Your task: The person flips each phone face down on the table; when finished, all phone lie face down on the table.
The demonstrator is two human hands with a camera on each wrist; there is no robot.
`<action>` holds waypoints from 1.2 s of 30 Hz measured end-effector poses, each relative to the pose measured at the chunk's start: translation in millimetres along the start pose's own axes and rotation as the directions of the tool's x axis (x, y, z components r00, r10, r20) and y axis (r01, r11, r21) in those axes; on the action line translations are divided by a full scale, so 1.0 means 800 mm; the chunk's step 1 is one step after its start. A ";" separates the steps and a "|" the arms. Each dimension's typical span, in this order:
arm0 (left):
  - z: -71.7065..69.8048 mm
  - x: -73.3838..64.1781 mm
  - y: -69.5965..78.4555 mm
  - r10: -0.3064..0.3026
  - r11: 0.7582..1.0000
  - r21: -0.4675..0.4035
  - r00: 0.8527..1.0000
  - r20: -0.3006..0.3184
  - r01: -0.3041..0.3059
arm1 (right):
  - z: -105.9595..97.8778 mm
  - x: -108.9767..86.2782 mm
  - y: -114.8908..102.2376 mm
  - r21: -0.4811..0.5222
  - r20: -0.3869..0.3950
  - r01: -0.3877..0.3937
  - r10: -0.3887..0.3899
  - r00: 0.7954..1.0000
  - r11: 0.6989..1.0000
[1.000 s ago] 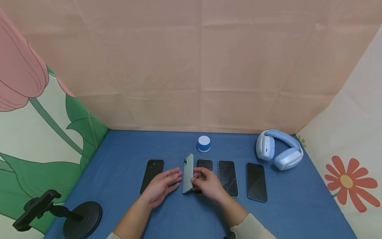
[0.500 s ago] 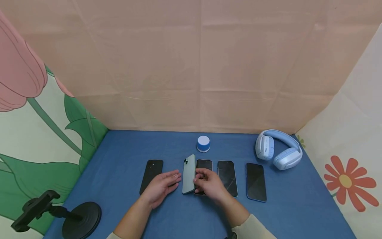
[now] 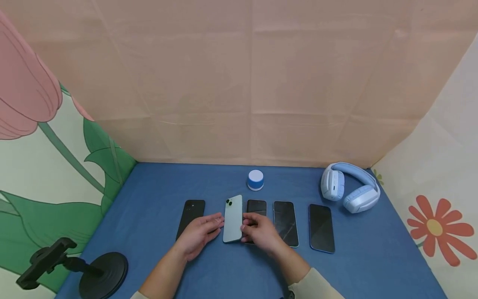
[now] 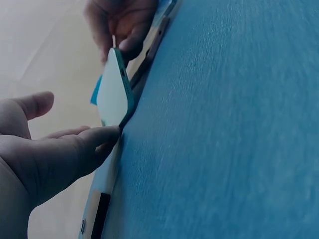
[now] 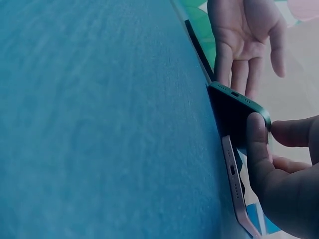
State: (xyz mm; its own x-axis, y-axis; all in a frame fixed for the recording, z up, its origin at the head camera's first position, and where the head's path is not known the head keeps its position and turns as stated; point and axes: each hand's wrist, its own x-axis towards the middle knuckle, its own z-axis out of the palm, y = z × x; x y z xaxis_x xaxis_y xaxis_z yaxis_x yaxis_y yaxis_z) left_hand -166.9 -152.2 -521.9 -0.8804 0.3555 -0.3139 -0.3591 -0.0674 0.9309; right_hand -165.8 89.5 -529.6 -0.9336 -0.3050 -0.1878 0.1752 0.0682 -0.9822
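Note:
A pale mint-green phone (image 3: 232, 220) is held tilted in the head view, its back with the camera lenses facing up and its dark screen side underneath, as the right wrist view shows. My right hand (image 3: 261, 233) pinches its right edge between thumb and fingers. With fingers extended, my left hand (image 3: 198, 236) meets the phone's lower left edge at the fingertips; the left wrist view shows the left thumb (image 4: 40, 104) raised away from it. Beside the left hand lies a black phone (image 3: 191, 212), partly covered by it. Another dark-screened phone (image 3: 256, 206) lies partly hidden behind the right hand.
Two more dark-screened phones (image 3: 285, 224) (image 3: 321, 228) lie to the right on the blue cloth. Behind them are light blue headphones (image 3: 360, 197). A blue-and-white round container (image 3: 255, 180) stands at the back, a black phone stand (image 3: 102, 274) at the front left.
The mint phone has tipped from nearly on edge to a flatter tilt, its left side swinging down leftward so more of its back shows. My left hand has shifted slightly left.

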 end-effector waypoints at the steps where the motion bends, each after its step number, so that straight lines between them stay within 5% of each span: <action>1: -0.001 0.000 0.000 -0.003 1.000 0.002 1.000 -0.004 0.003 | 0.001 0.000 0.000 -0.004 0.002 0.001 -0.001 1.000 1.000; 25: -0.024 -0.019 0.005 -0.006 1.000 0.016 0.999 -0.053 0.007 | 0.022 0.000 -0.004 -0.042 0.015 0.009 -0.008 1.000 0.999; 36: -0.036 -0.028 0.006 -0.007 1.000 0.017 0.999 -0.050 0.008 | 0.028 0.001 -0.006 -0.192 0.041 0.025 -0.017 0.999 0.981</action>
State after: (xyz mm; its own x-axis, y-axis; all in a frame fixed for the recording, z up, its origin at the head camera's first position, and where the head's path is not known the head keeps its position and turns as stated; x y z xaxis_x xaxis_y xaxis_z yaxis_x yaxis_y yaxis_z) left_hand -158.1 -187.3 -516.1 -0.8921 0.3088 -0.3297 -0.3611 -0.0490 0.9312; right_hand -160.4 67.8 -525.3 -0.9229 -0.3450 -0.1710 0.0887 0.2417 -0.9663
